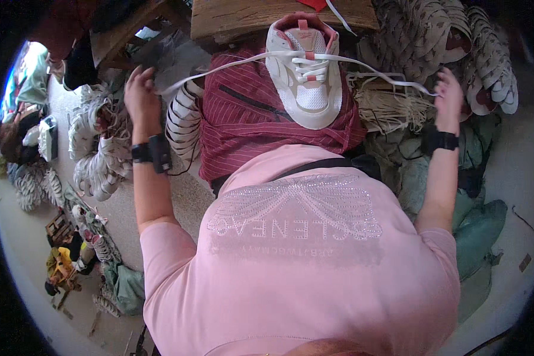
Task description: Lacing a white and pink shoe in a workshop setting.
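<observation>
A white and beige sneaker with red-pink accents rests on the dark red striped cloth over my lap, its toe pointing toward me. Through its eyelets runs a white shoelace, whose two ends stretch far out to either side. My left hand is closed on the left end, held well away from the shoe. Out at the right, my right hand pinches the other end between its fingers. Both lace lengths hang slightly slack in the air. Neither hand touches the sneaker itself.
A wooden bench stands just beyond the shoe, with a red piece and a white lace on it. Stacked white shoes are at the far right, more shoe bundles at left. Bundled pale laces lie near green sacks.
</observation>
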`<state>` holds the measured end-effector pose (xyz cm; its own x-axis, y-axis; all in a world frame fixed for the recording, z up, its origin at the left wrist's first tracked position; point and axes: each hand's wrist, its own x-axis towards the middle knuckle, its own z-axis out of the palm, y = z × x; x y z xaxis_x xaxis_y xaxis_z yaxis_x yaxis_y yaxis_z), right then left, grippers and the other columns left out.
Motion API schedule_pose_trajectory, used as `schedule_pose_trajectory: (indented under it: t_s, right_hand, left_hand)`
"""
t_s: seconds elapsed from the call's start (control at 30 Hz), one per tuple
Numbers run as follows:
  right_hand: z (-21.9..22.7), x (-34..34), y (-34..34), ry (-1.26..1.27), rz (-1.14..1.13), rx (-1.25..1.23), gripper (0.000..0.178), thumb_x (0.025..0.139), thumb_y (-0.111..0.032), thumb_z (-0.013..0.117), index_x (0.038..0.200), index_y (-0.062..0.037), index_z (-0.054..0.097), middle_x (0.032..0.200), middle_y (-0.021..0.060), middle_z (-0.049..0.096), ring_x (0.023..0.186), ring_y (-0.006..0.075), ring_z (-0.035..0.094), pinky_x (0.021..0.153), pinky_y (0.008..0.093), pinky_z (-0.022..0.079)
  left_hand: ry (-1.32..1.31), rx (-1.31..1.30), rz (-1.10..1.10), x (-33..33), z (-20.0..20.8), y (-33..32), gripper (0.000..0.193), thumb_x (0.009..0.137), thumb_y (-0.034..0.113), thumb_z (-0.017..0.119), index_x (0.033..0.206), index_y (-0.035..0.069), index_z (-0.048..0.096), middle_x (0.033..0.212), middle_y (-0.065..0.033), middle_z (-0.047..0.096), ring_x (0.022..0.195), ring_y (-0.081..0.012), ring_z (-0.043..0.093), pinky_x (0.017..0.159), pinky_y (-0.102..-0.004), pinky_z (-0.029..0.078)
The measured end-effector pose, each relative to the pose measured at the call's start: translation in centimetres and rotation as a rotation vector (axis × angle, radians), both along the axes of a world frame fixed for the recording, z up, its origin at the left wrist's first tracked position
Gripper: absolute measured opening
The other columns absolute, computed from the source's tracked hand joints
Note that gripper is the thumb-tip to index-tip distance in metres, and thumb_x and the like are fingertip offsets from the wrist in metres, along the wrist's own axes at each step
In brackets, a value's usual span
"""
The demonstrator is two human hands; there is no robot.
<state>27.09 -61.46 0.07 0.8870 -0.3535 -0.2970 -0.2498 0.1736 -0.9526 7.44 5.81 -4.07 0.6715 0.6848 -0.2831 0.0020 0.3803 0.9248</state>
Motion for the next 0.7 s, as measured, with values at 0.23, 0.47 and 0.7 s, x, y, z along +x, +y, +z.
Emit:
schedule_pose_trajectory:
  t_s: [0.23, 0.47, 0.7]
  right_hand:
    - [1.9, -6.4, 18.9, 0.04, 0.797, -0.207, 0.025, 0.096, -0.021, 0.058, 0.113, -0.0025, 0.059, 0.091, 0.0038, 0.069, 0.073, 0.0064, 0.058, 0.061, 0.0188, 0.044]
    - [1.0, -5.8, 21.4, -0.097, 1.051, -0.374, 0.013, 0.095, -0.018, 0.059, 0.091, -0.0058, 0.062, 0.077, -0.005, 0.056, 0.069, 0.0029, 0.048, 0.06, 0.02, 0.04]
    - [1.8, -4.3, 21.9, -0.217, 1.19, -0.583, 0.014, 0.088, -0.017, 0.062, 0.086, -0.0028, 0.06, 0.072, -0.003, 0.054, 0.065, 0.007, 0.05, 0.059, 0.024, 0.041]
  left_hand:
    - [-0.072, 0.124, -0.532, 4.2, 4.6, -16.3, 0.026, 0.101, 0.018, 0.051, 0.118, -0.001, 0.053, 0.106, -0.0077, 0.068, 0.081, -0.008, 0.059, 0.072, -0.0215, 0.048]
    - [-0.058, 0.144, -0.705, 5.2, 3.0, -21.3, 0.019, 0.098, 0.015, 0.054, 0.098, -0.002, 0.06, 0.086, -0.0054, 0.066, 0.074, -0.0115, 0.061, 0.071, -0.0253, 0.051]
    - [0.11, 0.282, -0.843, 4.7, 3.6, -21.3, 0.02, 0.098, 0.021, 0.056, 0.096, 0.001, 0.062, 0.083, 0.0008, 0.063, 0.074, -0.0068, 0.055, 0.067, -0.0205, 0.044]
